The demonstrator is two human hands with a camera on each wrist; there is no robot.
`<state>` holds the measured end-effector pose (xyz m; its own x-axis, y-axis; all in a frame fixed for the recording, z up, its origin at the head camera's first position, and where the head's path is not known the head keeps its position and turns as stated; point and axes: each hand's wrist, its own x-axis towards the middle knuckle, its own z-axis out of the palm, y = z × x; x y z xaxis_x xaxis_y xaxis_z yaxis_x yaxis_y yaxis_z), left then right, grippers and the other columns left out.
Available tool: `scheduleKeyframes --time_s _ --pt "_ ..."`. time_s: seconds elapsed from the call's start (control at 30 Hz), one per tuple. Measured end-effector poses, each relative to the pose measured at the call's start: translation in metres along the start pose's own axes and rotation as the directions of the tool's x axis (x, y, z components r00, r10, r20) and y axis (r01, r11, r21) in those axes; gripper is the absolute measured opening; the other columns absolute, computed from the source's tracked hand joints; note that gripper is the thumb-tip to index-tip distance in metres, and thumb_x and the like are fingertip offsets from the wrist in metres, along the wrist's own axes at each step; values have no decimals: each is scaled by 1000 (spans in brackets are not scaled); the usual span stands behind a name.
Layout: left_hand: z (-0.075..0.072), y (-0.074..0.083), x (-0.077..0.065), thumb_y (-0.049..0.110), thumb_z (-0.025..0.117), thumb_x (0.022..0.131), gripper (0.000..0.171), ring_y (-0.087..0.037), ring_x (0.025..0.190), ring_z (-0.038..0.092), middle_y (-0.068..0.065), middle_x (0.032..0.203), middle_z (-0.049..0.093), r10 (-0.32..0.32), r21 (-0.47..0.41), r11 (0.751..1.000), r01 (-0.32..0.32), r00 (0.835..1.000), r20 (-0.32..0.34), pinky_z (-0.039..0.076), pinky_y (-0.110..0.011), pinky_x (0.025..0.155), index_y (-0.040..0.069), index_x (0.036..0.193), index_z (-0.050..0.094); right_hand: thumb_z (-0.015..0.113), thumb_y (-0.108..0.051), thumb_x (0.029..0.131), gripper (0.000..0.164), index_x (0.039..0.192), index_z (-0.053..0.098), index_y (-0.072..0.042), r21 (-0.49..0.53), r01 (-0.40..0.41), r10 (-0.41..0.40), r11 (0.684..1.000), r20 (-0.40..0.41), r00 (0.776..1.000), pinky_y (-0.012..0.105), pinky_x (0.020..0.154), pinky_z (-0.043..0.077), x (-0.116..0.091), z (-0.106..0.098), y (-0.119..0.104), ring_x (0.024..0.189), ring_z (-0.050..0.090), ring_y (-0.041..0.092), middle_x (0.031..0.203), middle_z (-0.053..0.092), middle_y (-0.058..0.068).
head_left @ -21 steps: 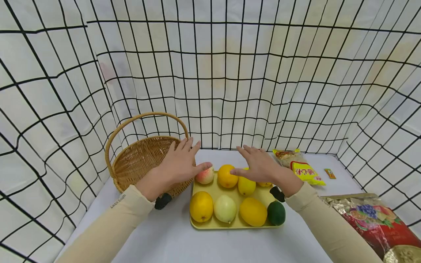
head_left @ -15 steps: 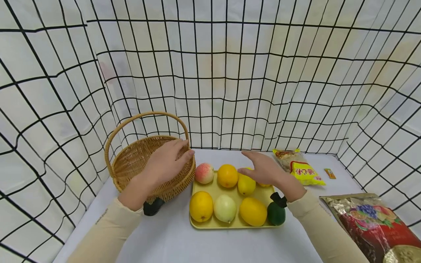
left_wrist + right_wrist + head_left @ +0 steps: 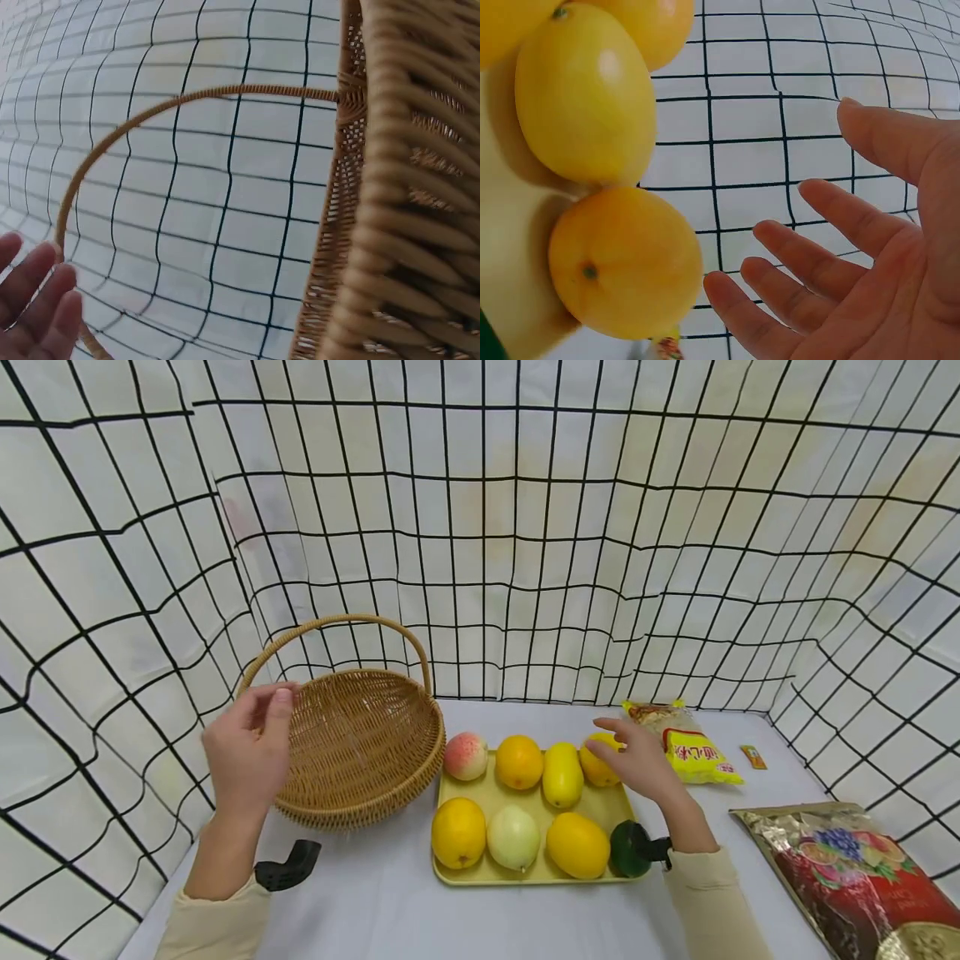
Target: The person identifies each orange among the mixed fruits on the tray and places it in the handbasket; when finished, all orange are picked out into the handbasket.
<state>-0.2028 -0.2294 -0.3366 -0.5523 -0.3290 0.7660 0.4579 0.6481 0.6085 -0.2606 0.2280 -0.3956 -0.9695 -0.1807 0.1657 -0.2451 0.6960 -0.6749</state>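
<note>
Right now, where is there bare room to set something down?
The widest patch is the table in front of the tray, between the sleeves. A narrow strip shows behind the tray, up to the back wall. The tray is crowded with fruit; the right arm blocks part of the gap towards the red bag.

On the tray [image 3: 540, 882], rows of fruit [image 3: 513, 837] leave a narrow strip between; the handle [image 3: 347, 618] arches over the basket [image 3: 360, 743], perhaps near the net [image 3: 515, 478].

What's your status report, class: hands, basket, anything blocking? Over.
Left hand by wicker basket, contact unclear. Right hand near far-right orange, not gripping. Basket handle raised. Nothing visibly blocking.
</note>
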Motion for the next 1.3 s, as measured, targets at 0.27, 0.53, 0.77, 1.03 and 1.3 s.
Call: scheduleKeyframes --time_s 0.27,0.53,0.77,1.03,1.3 --pt "-10 -20 -5 6 53 96 21 -1 67 54 16 78 57 -252 -201 963 180 867 -431 43 -18 66 -8 100 68 63 -36 97 53 139 52 -6 282 -82 126 956 -142 982 52 103 41 -9 9 15 131 43 40 145 47 16" --pt "-11 -39 -10 18 57 99 25 -5 106 53 6 111 64 -499 -267 862 432 816 -291 37 -19 85 12 122 65 64 -32 96 51 140 51 -8 256 -183 228 949 -159 960 52 104 39 -11 14 23 131 39 41 147 44 17" --pt "-7 -48 -12 40 47 102 44 -9 131 44 4 134 59 -658 -260 720 644 752 40 26 -26 113 13 135 57 64 -28 96 59 146 42 -8 217 -225 256 950 -124 959 59 106 32 -9 16 23 136 31 45 153 34 20" --pt "-2 -66 -17 51 35 102 49 -8 110 54 16 96 67 -627 -183 756 629 775 74 27 -28 107 15 117 65 65 -35 95 72 152 32 -8 186 -263 274 947 -33 961 59 108 30 -4 23 31 139 28 47 154 29 24" --pt "2 -72 -22 56 30 102 53 -20 127 48 1 112 64 -634 -101 767 633 773 25 28 -37 110 15 101 65 66 -34 93 77 154 27 -7 158 -282 287 946 -9 958 56 110 29 0 28 39 138 33 41 156 27 23"
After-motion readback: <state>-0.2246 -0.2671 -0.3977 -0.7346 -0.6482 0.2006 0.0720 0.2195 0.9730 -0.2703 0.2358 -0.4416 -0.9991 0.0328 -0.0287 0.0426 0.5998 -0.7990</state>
